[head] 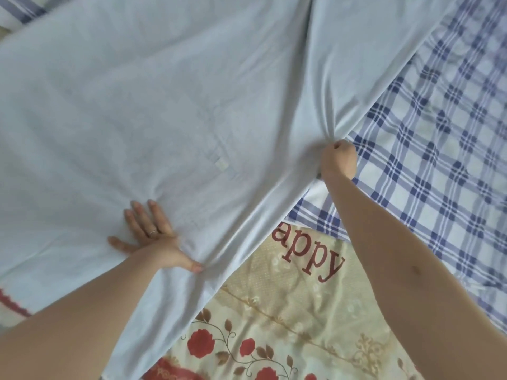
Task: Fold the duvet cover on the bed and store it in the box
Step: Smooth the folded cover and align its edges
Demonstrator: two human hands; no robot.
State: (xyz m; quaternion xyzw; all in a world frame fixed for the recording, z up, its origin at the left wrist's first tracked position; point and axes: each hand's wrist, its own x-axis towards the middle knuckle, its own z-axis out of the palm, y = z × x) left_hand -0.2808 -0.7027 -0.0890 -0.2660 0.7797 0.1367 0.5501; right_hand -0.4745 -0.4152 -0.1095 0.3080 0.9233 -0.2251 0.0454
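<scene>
The pale blue duvet cover (137,91) is seen spread flat over most of the bed, with a small white tag (221,163) sewn near its middle. Right of the tag, the cover's edge is gathered into a tight bunch, and creases are fanned out from that bunch up and across the cloth. From there the edge is carried down and to the left, well below the tag, as a long slanted line.

Below and right of the tag, open room is given by a floral sheet (288,311) with red lettering (307,250). Far right of the tag, blue-and-white checked fabric (439,160) is laid out. Whether it belongs to the cover cannot be told.

The right hand (338,160) is held right of the tag, arm stretched out, fingers curled tight round the bunched edge. The left hand (153,237) is laid flat on the cover below and left of the tag, fingers spread and straight, palm pressed down. Its thumb is set against the slanted edge. A ring (152,232) is worn on one finger.
</scene>
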